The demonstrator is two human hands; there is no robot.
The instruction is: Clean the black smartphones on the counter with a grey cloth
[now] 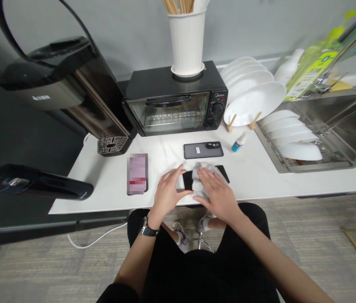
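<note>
A phone [188, 180] lies flat on the counter with its black screen facing up. My left hand [169, 189] steadies its left end, thumb and fingers spread to the two edges. Across its middle, my right hand [217, 191] presses a crumpled whitish cloth [197, 185], which covers part of the screen. Just behind lies a grey phone case [201, 150] with a camera cutout and a small white label. To its right stands a small bottle [238, 142] with a blue label and white cap.
Another phone [137, 172], its screen blurred out, lies at left. Behind are a toaster oven [174, 105] bearing a white chopstick holder [187, 42], and a tall dark appliance [79, 88]. White plates [256, 101] and a sink [351, 126] are at right.
</note>
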